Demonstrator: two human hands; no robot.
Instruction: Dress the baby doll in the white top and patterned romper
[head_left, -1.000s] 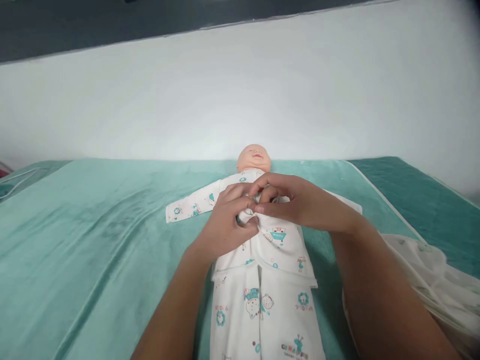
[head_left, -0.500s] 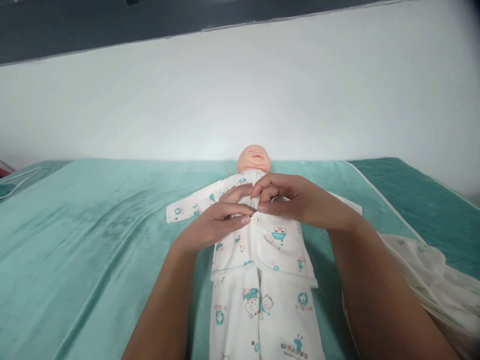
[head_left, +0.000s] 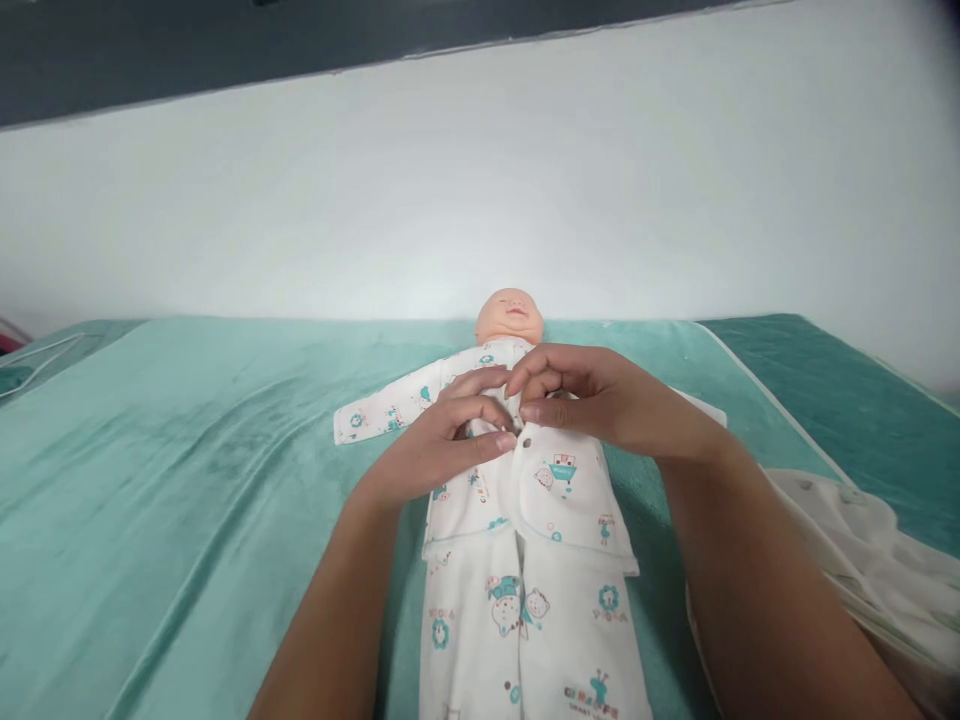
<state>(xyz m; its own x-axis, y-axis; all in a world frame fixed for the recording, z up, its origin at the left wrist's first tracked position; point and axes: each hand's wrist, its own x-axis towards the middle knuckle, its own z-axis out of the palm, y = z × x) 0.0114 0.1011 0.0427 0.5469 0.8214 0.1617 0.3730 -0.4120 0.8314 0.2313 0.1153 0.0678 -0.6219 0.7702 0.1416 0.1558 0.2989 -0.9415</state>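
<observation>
A baby doll (head_left: pixel 510 315) lies on its back, head at the far end, dressed in a white printed baby jacket (head_left: pixel 559 500) and matching trousers (head_left: pixel 480 640). Over the chest, my left hand (head_left: pixel 450 435) has its fingers curled on the jacket's left front edge, the thumb at the opening. My right hand (head_left: pixel 592 400) pinches the right front edge close beside it. Just below the fingertips a small dark round fastener or hole (head_left: pixel 526 442) shows on the right front. The fingers partly cover the jacket's upper opening.
Beneath the doll spreads a green blanket (head_left: pixel 187 500), wrinkled at the left. A white printed cloth (head_left: pixel 847 520) lies bunched at the right, partly behind my right forearm. Behind the far edge rises a white wall (head_left: pixel 480 180).
The jacket's front edges have come apart at the light button, which no longer shows; a dark round spot appears on the right front. My left thumb has shifted slightly right.
</observation>
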